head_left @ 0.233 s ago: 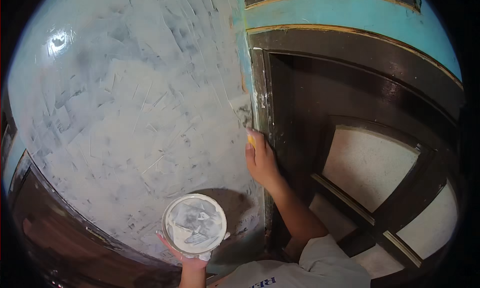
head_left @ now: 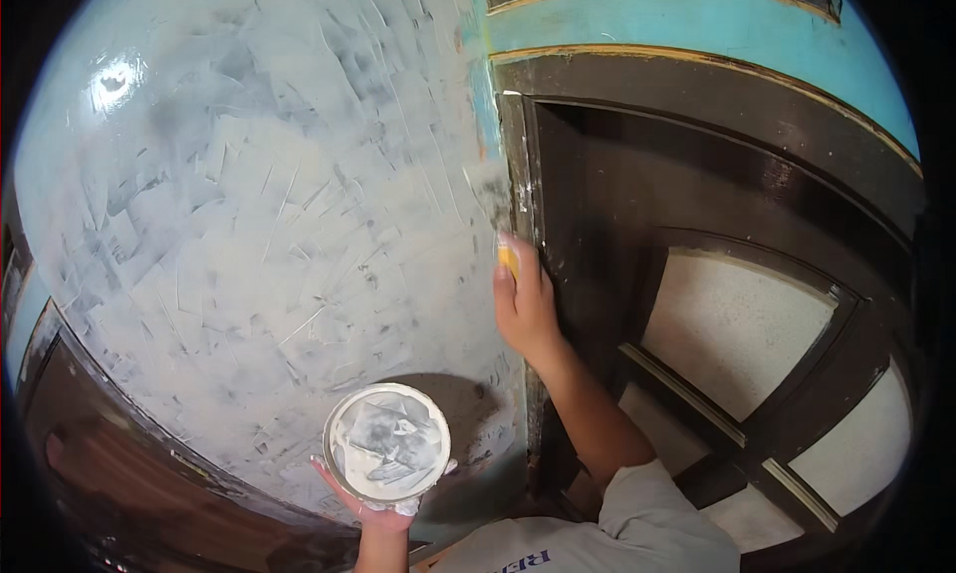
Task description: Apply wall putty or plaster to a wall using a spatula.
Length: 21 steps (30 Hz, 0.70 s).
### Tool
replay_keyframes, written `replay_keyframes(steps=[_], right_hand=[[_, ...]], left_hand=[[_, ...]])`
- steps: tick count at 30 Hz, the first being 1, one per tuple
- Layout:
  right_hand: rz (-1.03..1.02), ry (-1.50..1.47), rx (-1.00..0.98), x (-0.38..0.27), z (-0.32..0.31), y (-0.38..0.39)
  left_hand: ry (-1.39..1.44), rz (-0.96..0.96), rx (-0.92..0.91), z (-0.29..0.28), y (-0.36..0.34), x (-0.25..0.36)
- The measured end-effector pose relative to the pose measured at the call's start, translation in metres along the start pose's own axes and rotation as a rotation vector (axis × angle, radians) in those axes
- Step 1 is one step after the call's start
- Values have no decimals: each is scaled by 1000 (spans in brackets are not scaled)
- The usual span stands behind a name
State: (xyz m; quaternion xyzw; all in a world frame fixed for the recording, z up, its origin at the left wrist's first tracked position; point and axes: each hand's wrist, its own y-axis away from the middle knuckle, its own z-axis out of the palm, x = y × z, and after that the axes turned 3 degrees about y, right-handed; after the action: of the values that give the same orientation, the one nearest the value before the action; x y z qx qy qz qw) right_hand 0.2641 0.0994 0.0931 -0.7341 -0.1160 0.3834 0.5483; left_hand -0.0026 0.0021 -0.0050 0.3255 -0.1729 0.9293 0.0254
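Observation:
My right hand point(head_left: 525, 304) grips a putty knife point(head_left: 494, 207) by its yellow handle, with the blade pressed flat on the grey-white plastered wall point(head_left: 249, 225) right beside the dark wooden door frame point(head_left: 523, 165). My left hand point(head_left: 370, 513) holds up a round white bowl point(head_left: 386, 444) from underneath. Grey-white putty is smeared inside the bowl, which hangs low in front of the wall.
A dark wooden door point(head_left: 717, 314) with pale frosted panes fills the right side. A turquoise band point(head_left: 697, 25) runs above the frame. Dark wood trim point(head_left: 119, 444) borders the wall at the lower left. A bright light glare point(head_left: 112, 78) sits on the upper left wall.
My right hand and the putty knife have slid slightly upward along the wall edge by the door frame. The bowl stays in much the same place.

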Motion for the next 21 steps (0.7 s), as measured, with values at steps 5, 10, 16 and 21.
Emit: replay_keyframes(steps=[5, 10, 16, 21], right_hand=[[77, 16, -66, -1, 3, -16], [99, 23, -73, 40, -3, 85], [-10, 12, -26, 17, -12, 35], [-22, 19, -101, 2, 2, -12]], left_hand=[[483, -118, 91, 17, -2, -1], [108, -24, 16, 5, 1, -2], [337, -119, 50, 15, 3, -2], [-590, 213, -82, 3, 0, -12]])
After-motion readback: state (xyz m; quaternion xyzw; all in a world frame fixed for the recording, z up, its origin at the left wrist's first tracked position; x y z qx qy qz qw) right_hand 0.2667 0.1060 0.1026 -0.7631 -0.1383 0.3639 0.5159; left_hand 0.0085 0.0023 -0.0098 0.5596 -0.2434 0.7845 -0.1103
